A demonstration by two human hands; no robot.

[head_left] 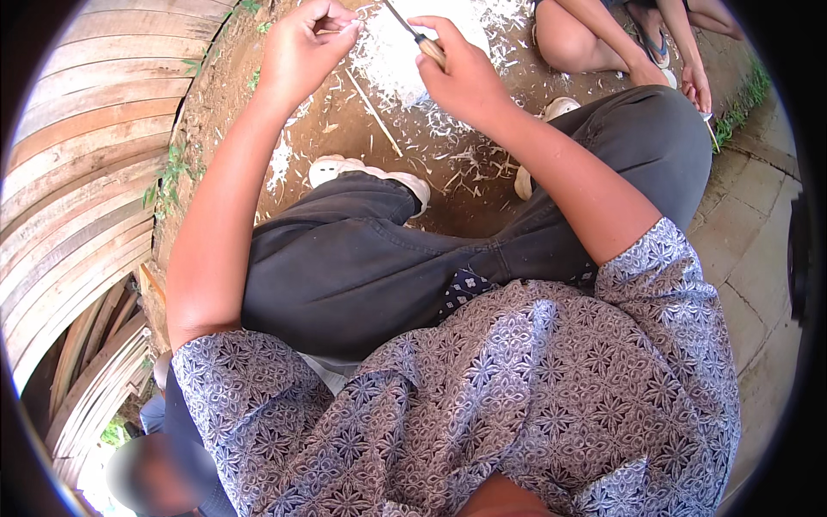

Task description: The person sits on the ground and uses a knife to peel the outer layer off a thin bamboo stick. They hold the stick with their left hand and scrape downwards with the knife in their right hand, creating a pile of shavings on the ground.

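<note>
Over curly white shavings [388,73]: right hand [461,76] grips slim wooden-handled blade [419,38].

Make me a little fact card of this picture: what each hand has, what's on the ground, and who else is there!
Left hand: the left hand pinches a small pale bit, too small to identify
Right hand: the right hand grips a knife by its wooden handle
Ground: white shavings heaped and scattered on brown soil; a thin stick lies nearby
Wearing: patterned shirt, dark trousers, white shoes
Left side: wooden planks
Upper right: another person's hands and bare legs
</note>
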